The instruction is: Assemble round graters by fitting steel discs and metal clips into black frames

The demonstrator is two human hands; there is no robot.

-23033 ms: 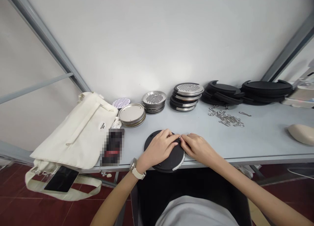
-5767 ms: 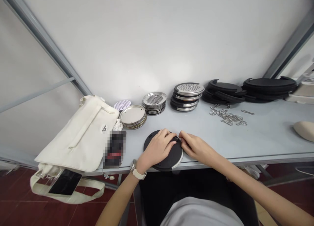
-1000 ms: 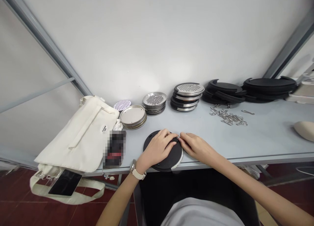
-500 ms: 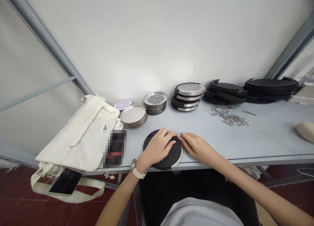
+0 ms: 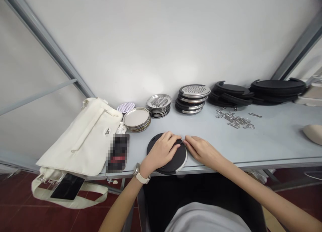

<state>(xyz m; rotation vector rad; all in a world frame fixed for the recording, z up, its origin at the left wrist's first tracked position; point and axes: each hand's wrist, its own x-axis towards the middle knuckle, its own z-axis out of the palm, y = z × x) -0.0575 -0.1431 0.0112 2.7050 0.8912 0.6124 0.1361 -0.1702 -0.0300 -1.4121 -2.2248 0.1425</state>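
Observation:
A black round disc (image 5: 173,160) with a metal rim lies flat at the front edge of the grey table (image 5: 264,141). My left hand (image 5: 162,151), with a watch on its wrist, rests on top of the disc, fingers curled down on it. My right hand (image 5: 200,148) sits at the disc's right edge, its fingertips pinched together at a small part near the rim that I cannot make out. The two hands' fingertips meet at that spot.
Along the wall stand stacks of plain metal discs (image 5: 136,119), perforated metal discs (image 5: 158,104), black-and-metal assemblies (image 5: 193,98) and black discs (image 5: 232,93) (image 5: 278,88). Loose metal clips (image 5: 235,120) lie behind my right hand. A cream bag (image 5: 83,138) and a phone (image 5: 67,186) sit left.
Both hands have stayed on the disc, with only small finger movements at its right edge. The view has shifted slightly.

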